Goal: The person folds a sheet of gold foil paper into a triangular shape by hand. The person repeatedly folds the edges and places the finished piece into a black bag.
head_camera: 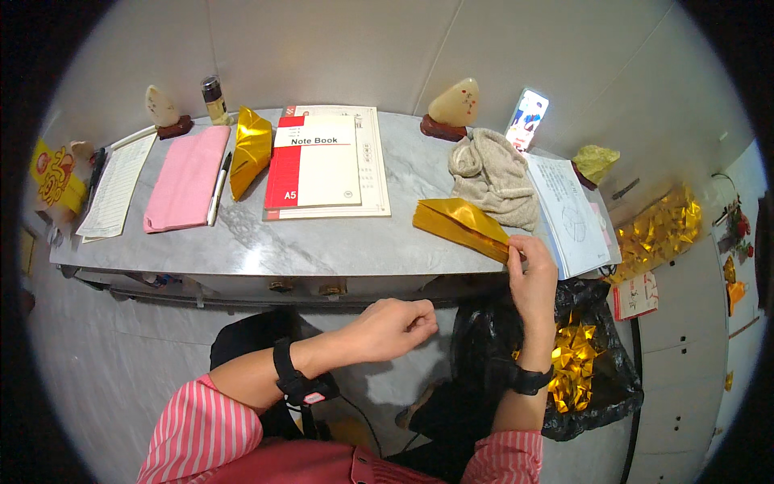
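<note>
My right hand pinches the near right end of a stack of folded gold foil paper. That stack lies slanted at the front edge of a grey marble-patterned tabletop, against a bunched beige knit cloth. In front of the table edge, over my lap, my left hand hangs in the air with its fingers curled in and nothing visible in them. Below my right forearm, a black plastic bag holds a heap of folded gold foil pieces.
A notebook, another gold foil piece, a pink cloth and a pen lie on the table. A lit phone leans on the wall near a stone ornament. Written sheets lie at right, beside a gold-filled clear bag.
</note>
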A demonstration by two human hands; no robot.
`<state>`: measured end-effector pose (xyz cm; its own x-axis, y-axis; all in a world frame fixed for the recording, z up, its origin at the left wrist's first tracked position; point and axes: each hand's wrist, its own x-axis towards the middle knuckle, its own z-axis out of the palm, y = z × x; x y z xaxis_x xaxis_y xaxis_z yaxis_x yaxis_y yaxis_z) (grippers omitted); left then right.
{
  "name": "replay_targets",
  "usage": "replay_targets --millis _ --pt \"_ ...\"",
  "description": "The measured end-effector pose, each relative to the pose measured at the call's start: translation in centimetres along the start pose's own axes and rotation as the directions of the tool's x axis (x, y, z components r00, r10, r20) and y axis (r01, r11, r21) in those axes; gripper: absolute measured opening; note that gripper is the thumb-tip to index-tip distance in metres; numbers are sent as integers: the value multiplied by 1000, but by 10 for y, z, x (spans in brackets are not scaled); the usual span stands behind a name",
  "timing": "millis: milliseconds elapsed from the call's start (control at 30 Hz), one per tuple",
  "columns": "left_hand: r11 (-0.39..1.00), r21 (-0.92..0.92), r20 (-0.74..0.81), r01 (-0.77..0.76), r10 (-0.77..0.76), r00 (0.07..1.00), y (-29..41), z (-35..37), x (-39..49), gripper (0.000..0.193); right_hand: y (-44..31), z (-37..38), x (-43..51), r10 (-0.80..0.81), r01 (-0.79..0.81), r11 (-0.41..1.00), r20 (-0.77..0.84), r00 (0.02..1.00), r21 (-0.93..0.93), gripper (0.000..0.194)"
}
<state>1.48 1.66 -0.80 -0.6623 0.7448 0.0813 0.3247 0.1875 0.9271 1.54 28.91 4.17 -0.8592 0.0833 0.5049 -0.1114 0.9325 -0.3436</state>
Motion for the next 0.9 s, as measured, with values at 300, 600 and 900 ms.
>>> replay_targets --millis 300,600,900 --pt "979 -201 -154 13 -45 987 11 -9 11 27 -41 0 -4 -192 193 981 -147 970 -8 12" --pt "870 -492 -266 7 -158 951 16 -16 15 31 -92 11 -33 -273 270 923 -27 962 275 18" --pt "837 -547 -226 -24 -120 967 9 -21 15 27 -96 20 -37 -288 266 888 2 958 375 17"
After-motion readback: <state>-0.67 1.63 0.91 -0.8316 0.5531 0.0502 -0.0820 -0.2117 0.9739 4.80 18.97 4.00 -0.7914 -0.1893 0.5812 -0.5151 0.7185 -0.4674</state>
